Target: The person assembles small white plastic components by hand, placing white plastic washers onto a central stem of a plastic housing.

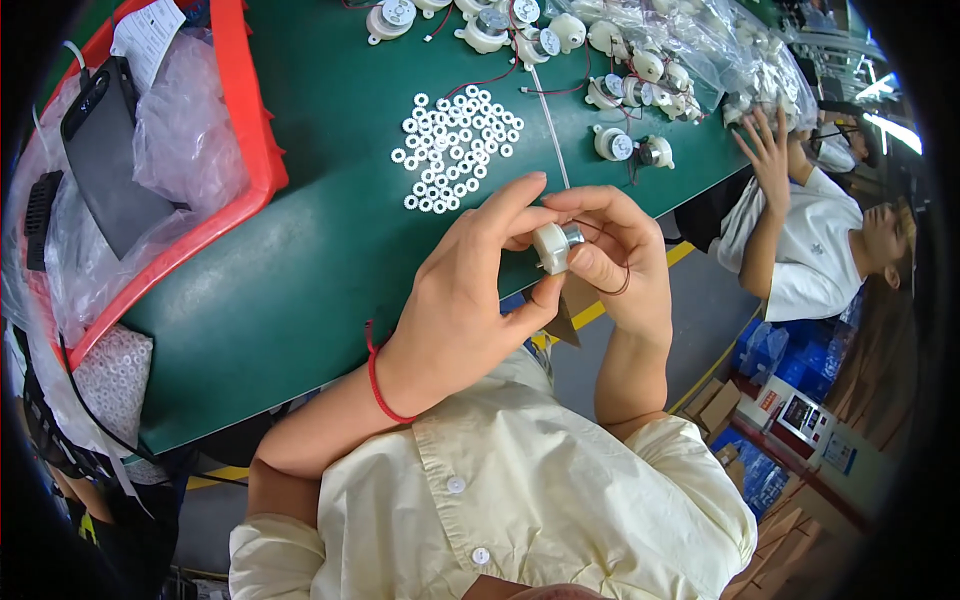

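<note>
Both hands pinch one small white motor (553,245) above the counter (330,230) edge: left hand (470,290) fingers beneath, right hand (610,250) fingers above. Loose grip could drop it floorward, beyond the washers (455,150).

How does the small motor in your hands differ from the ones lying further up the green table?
The held motor is pinched between the left hand and right hand, off the green table; the loose motors lie flat on it. The held one shows its side and metal end; the loose ones mostly show round faces. All are small, white, with thin wires.
</note>
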Demonstrator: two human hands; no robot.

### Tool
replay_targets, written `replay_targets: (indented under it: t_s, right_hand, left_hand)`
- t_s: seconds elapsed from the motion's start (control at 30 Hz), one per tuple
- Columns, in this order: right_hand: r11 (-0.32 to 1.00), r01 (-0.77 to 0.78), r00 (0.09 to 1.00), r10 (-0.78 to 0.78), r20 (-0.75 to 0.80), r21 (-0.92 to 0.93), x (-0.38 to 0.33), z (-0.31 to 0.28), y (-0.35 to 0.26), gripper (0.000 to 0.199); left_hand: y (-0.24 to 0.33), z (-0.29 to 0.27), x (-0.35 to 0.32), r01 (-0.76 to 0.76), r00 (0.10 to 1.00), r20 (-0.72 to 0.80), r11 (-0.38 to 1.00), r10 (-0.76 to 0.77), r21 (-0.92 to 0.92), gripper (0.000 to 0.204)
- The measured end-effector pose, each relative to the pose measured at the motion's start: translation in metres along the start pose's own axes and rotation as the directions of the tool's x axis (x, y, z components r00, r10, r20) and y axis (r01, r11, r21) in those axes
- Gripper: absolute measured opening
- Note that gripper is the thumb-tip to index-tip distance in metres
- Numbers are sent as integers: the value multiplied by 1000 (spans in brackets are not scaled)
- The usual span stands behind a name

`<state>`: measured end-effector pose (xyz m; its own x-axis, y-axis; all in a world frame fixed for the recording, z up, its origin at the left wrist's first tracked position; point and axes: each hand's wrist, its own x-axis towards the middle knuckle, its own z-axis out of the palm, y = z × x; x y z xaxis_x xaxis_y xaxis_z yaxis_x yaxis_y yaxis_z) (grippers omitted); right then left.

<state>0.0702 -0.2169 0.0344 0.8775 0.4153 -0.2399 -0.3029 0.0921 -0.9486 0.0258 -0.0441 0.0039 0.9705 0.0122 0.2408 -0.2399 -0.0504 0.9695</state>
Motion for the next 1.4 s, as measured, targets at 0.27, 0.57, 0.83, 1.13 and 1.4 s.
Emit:
replay_targets:
  t_s: [0.27,0.57,0.83,1.13,1.4]
  right_hand:
    - [962,-67,998,67,8,265,5,-1,10,39]
    - [937,233,918,-301,-260,-261,23,1,0,31]
    - [838,160,953,-268,-139,-522,45,-2,8,29]
    - [727,262,952,-301,47,-635,47,-12,13,29]
    - [691,238,946,-325,1,-682,42,-3,10,30]
  left_hand:
    - [2,-3,1,-68,996,-53,994,73,84,78]
    - [-2,-8,-8,-8,999,-47,925,28,380,36]
    - [-12,4,-13,-107,990,138,680,8,726,28]
    - [-19,9,-14,-103,994,95,659,48,745,24]
    - [-17,7,-15,-93,995,94,665,35,741,22]
